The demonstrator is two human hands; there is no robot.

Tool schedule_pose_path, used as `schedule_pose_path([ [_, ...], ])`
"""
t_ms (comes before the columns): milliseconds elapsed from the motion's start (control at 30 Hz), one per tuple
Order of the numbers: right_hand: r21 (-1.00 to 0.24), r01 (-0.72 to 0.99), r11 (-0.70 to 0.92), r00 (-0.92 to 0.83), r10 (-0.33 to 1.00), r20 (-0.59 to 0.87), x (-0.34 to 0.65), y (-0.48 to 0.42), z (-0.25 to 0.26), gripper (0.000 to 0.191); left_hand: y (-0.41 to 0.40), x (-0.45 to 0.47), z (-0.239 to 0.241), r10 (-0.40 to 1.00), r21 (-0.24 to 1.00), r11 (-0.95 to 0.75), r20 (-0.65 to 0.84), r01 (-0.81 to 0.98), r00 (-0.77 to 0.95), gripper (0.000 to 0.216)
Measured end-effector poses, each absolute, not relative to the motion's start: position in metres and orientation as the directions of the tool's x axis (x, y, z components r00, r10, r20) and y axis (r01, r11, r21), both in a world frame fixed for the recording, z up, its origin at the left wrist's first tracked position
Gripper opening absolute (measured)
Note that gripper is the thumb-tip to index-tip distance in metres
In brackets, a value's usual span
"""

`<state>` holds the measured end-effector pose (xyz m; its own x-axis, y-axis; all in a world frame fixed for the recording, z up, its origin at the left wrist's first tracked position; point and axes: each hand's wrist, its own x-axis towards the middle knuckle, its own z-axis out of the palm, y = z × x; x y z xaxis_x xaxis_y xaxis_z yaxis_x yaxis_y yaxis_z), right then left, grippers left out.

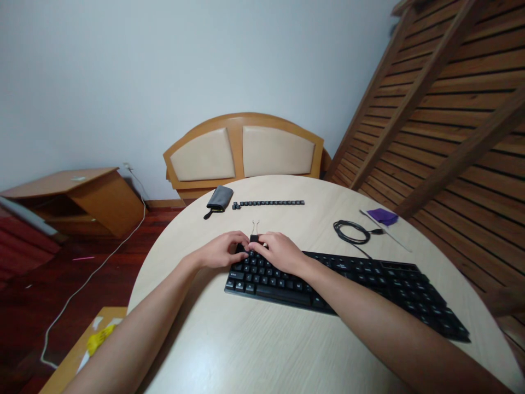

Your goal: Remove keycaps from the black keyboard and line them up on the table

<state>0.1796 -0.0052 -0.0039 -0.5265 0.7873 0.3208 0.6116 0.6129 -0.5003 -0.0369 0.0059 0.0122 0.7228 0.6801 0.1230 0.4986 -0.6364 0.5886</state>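
Observation:
A black binder clip (254,238) with its two wire handles pointing away from me stands at the far left edge of a black keyboard (283,296). My left hand (223,250) is closed at the clip's left side, fingers curled and thumb over the keys in the corner. From the right, my right hand (283,251) pinches the clip, its thumb and fingers reaching across the upper keys. Both sets of fingertips meet around the clip, and what lies beneath them is hidden. Beyond the hands, a row of loose black keycaps (273,203) lies on the table.
A dark zip pouch (220,198) is at the back left of the round table (241,350). To the right are a coiled black cable (351,232), a purple cloth (383,216) and a thin rod (389,232). A headboard (238,142) stands behind the table.

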Motion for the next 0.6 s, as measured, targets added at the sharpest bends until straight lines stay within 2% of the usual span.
schedule_pose_path([
  [200, -0.565, 0.579, 0.587, -0.511, 0.802, 0.310, 0.1806, -0.0040, -0.0035, 0.032, 0.0045, -0.0336, 0.0122, 0.679, 0.590, -0.640, 0.134, 0.493, 0.722, 0.012],
  [400, -0.771, 0.424, 0.475, -0.468, 0.844, 0.263, 0.1828, 0.0036, -0.0079, 0.032, 0.0047, -0.0314, 0.0096, 0.677, 0.627, -0.629, 0.151, 0.459, 0.720, 0.014],
  [600, -0.816, 0.367, 0.446, -0.445, 0.855, 0.267, 0.1826, 0.0041, -0.0077, 0.032, 0.0053, -0.0278, 0.0066, 0.701, 0.669, -0.600, 0.174, 0.439, 0.692, 0.014],
])
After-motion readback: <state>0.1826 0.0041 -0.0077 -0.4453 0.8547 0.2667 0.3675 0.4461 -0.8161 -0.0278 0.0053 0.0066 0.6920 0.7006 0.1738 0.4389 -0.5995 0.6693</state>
